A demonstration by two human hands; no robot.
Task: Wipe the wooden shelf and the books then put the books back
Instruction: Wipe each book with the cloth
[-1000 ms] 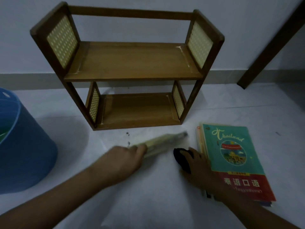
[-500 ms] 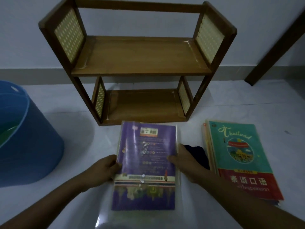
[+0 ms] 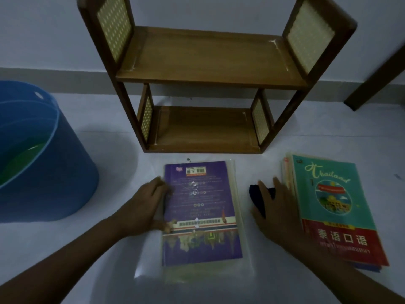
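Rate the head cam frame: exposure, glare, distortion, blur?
Head view: underexposed and dim overall, colours muted. Glare patch on the plastic sleeve of the purple book, near its lower left corner. Wide-angle distortion splays the wooden shelf uprights outward toward the top. Soft edges on the left hand and right hand; the dark cloth shows no detail. Text on the Thailand book stays readable.

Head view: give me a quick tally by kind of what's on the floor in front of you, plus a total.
Wooden shelf: 1
Purple book, flat, left hand on its edge: 1
Stack of books topped by the teal Thailand book: 1 stack; number of books beneath cannot be told
Dark cloth under right hand: 1
Blue bucket: 1
Total: 5
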